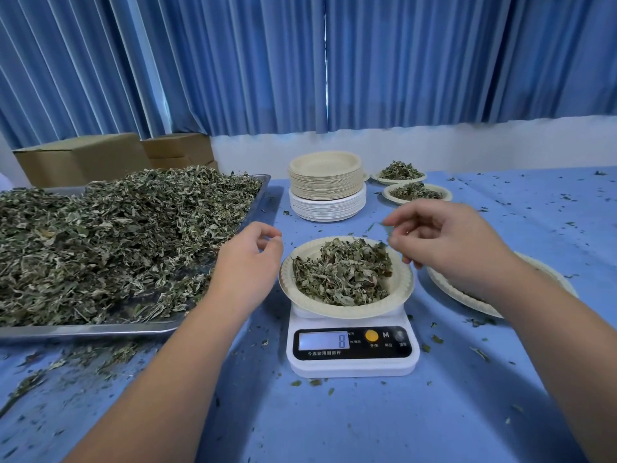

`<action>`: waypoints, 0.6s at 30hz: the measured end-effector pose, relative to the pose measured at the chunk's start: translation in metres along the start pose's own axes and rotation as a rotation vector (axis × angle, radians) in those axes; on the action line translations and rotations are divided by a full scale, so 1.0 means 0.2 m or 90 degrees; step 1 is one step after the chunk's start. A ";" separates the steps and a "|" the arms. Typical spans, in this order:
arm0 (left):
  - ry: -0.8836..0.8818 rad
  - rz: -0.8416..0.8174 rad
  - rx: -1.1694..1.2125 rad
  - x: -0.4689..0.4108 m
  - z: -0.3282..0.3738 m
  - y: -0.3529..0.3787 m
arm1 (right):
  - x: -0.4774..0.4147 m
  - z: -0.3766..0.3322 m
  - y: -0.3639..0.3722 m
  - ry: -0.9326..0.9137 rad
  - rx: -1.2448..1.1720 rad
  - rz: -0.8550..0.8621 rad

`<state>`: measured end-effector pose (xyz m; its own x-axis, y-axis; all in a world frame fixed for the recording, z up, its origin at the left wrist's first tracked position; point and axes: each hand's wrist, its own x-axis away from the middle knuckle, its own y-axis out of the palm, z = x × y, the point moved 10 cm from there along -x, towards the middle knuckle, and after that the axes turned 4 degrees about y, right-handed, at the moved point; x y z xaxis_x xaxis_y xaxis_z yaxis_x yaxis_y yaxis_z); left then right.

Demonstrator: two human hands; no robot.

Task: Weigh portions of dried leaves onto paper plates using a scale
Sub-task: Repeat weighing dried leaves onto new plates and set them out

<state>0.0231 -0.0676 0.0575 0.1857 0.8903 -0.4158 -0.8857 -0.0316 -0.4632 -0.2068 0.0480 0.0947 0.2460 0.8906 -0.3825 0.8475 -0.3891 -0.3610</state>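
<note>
A white digital scale (350, 349) stands on the blue table and its display reads 8. On it sits a paper plate (402, 289) holding a heap of dried leaves (344, 275). My left hand (247, 262) hovers just left of that plate, fingers loosely curled and holding nothing. My right hand (450, 242) hangs over the plate's far right rim, with index finger and thumb apart and small leaf bits near the fingertips. A large metal tray (83, 330) at the left carries the bulk pile of dried leaves (117, 235).
A stack of unused paper plates (325, 185) stands behind the scale. Two filled plates (417, 192) lie at the back right. Another plate (467, 297) lies under my right forearm. Cardboard boxes (83, 158) sit behind the tray. Leaf crumbs litter the table.
</note>
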 end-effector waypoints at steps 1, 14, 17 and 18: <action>0.001 0.000 -0.003 0.00 0.00 0.00 | 0.01 -0.02 0.04 -0.010 -0.004 -0.026; 0.016 -0.011 0.001 -0.02 0.00 0.03 | -0.03 0.00 0.01 -0.008 0.229 0.054; 0.013 -0.016 0.002 -0.03 0.00 0.04 | -0.07 0.01 0.10 0.005 0.326 -0.052; 0.012 -0.017 -0.001 -0.03 0.00 0.05 | -0.09 0.01 0.14 0.004 0.364 -0.092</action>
<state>0.0140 -0.0731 0.0549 0.2179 0.8818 -0.4183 -0.8795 -0.0083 -0.4758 -0.1884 0.0210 0.0898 0.1516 0.9445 -0.2913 0.4851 -0.3279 -0.8107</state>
